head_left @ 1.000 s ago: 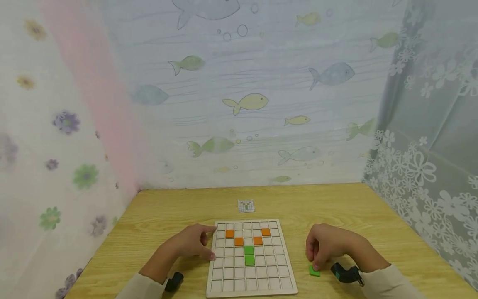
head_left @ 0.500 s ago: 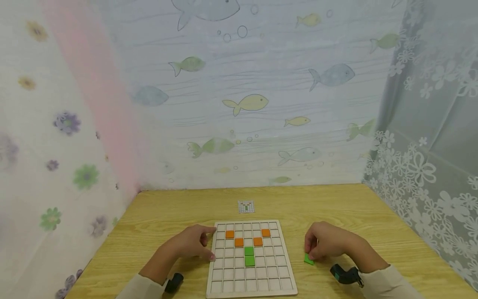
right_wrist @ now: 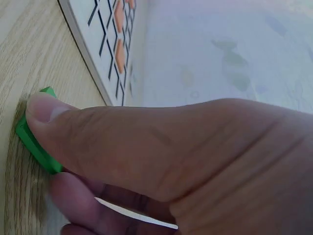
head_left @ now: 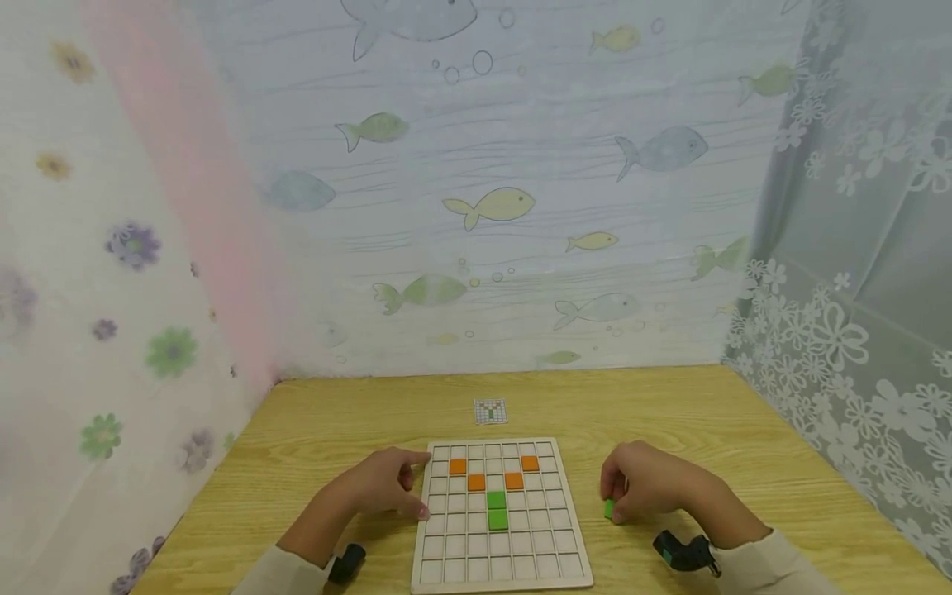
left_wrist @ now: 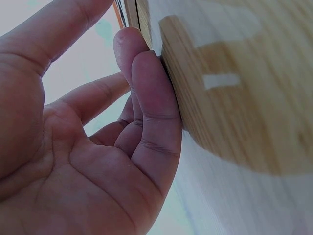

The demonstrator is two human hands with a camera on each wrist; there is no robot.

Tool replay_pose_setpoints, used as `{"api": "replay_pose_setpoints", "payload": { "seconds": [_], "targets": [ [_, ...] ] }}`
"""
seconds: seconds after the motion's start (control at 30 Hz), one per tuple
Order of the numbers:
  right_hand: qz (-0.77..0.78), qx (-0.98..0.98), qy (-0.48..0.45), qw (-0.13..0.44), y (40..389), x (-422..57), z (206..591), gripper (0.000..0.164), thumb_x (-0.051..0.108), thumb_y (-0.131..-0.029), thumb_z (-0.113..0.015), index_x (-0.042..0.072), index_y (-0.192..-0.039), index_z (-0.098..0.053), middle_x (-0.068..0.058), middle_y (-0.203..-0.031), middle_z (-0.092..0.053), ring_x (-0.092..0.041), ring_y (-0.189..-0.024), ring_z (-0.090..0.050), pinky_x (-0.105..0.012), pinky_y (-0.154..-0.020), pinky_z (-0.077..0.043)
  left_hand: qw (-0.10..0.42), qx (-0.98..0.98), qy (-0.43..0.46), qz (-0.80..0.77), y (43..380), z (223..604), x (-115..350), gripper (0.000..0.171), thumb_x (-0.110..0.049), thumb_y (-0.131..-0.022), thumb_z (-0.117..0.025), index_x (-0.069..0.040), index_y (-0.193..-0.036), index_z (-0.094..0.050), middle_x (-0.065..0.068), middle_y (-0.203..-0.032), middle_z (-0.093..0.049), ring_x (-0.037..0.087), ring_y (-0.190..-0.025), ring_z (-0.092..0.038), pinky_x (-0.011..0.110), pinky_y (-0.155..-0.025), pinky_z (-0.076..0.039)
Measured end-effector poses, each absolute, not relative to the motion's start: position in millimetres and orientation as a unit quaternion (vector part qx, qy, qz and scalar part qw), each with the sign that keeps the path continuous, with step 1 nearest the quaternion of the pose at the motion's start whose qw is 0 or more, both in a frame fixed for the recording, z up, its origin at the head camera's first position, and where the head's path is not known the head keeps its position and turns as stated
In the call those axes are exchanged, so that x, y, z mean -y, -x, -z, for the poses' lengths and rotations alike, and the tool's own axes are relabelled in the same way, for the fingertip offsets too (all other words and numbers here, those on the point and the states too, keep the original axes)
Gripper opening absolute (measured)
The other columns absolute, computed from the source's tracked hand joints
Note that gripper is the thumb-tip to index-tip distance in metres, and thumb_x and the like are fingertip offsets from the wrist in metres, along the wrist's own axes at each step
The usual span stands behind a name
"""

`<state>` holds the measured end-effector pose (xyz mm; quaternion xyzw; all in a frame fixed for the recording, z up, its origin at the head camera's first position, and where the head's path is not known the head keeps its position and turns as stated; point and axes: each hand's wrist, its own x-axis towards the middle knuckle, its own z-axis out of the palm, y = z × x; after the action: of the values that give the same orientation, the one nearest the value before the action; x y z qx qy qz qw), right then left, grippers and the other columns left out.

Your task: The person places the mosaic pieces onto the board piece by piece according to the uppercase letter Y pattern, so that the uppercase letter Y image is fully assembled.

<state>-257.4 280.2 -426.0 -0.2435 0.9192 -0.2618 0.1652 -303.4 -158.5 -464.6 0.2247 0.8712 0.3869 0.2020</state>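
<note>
A pale wooden grid board [head_left: 455, 545] lies on the table, with orange tiles [head_left: 476, 482] and two green tiles [head_left: 497, 519] in its cells, forming a Y shape. My left hand [head_left: 383, 483] rests at the board's left edge, index finger and thumb extended and touching it. To the right of the board, my right hand [head_left: 649, 482] pinches a loose green tile [head_left: 609, 509] close to the tabletop. In the right wrist view the thumb lies over this green tile [right_wrist: 38, 149], hiding part of it.
Behind the board lies a small printed card [head_left: 490, 411] with a Y pattern on a grid. Black wrist devices [head_left: 684, 552] sit at both wrists. The wooden table [head_left: 357, 405] ends at a fish-patterned curtain [head_left: 494, 273], and patterned curtains hang on both sides.
The right hand has gone from pressing the green tile on the table to pinching it, and has shifted slightly left and away from me. The left hand and the board have stayed put.
</note>
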Motion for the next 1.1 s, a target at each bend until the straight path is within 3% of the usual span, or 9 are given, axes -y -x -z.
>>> {"api": "replay_pose_setpoints", "payload": {
  "seconds": [0.57, 1.1],
  "targets": [
    [0.239, -0.920, 0.280, 0.135, 264.8, -269.6, 425.3, 0.017, 0.012, -0.080, -0.089, 0.024, -0.085, -0.078, 0.012, -0.080, -0.068, -0.003, -0.071, -0.060, -0.026, -0.064, -0.051, 0.203, -0.875, -0.211, -0.385, 301.0, 462.3, 158.0, 0.088, -0.022, -0.080, -0.091, -0.005, -0.155, -0.048, 0.004, -0.080, -0.050, 0.018, -0.068, -0.041, 0.031, -0.058, -0.035],
    [0.241, -0.918, 0.286, 0.130, 268.8, -262.0, 414.9, 0.010, 0.010, -0.088, -0.082, 0.018, -0.086, -0.077, 0.008, -0.078, -0.069, -0.006, -0.066, -0.059, -0.027, -0.063, -0.051, 0.207, -0.872, -0.219, -0.386, 302.4, 461.6, 158.5, 0.088, -0.021, -0.081, -0.090, -0.004, -0.156, -0.047, 0.002, -0.076, -0.046, 0.018, -0.066, -0.037, 0.031, -0.057, -0.034]
  ]
}}
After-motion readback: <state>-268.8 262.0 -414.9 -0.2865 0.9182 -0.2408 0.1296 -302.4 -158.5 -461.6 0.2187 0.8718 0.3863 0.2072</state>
